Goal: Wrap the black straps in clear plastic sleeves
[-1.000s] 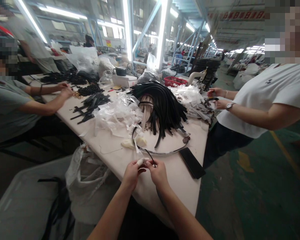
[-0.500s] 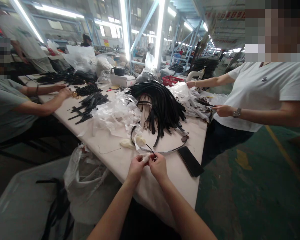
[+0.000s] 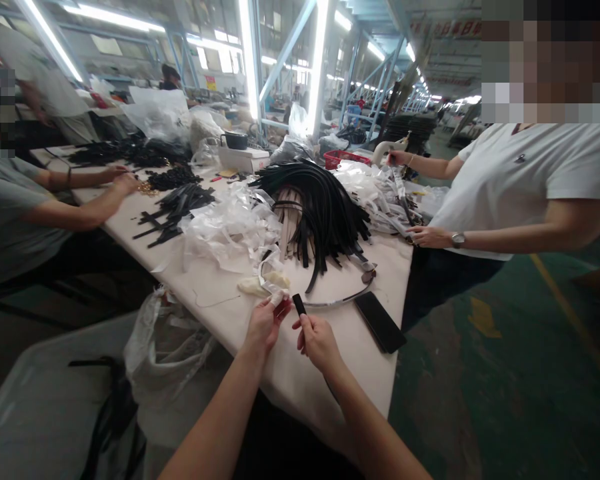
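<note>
Over the near corner of the table, my right hand (image 3: 320, 340) pinches a black strap (image 3: 299, 305) between thumb and fingers. The strap's flat end points up and away from me. Just left of it, my left hand (image 3: 264, 325) is closed, its fingertips on a crumpled white strip (image 3: 267, 283) that runs up toward the pile. White material covers the tip of my left thumb or finger; I cannot tell which. A gap separates the two hands. Beyond them lies a bundle of black straps (image 3: 325, 207), partly bound around pale strips.
A dark phone (image 3: 380, 322) lies near the table's right edge. White plastic film (image 3: 230, 223) is heaped left of the bundle. A white bag (image 3: 153, 347) hangs below the left edge. One co-worker (image 3: 525, 180) stands at right, another (image 3: 25, 207) sits at left.
My hands were together and have moved apart, the left one leftward. The black strap's end now shows above my right hand. The right co-worker's near hand has lowered.
</note>
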{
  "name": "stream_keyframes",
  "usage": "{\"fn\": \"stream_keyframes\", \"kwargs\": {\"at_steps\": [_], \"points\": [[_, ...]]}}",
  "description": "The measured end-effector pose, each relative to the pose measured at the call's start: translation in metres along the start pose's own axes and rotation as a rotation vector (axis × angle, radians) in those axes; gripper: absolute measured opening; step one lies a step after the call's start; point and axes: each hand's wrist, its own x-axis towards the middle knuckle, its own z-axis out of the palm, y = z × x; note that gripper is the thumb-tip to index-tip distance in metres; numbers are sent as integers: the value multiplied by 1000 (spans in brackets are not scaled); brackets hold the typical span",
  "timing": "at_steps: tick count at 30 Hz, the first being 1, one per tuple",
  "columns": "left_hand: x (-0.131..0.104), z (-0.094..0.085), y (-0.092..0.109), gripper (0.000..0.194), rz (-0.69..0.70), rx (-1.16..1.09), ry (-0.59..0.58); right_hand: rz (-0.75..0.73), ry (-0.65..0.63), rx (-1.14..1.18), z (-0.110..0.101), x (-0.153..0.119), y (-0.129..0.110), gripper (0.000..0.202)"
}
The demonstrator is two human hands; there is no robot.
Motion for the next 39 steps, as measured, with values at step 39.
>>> {"fn": "stream_keyframes", "kwargs": {"at_steps": [39], "points": [[-3, 1, 2, 23, 53, 3, -72, 54, -76, 21, -1, 6, -9, 53]]}}
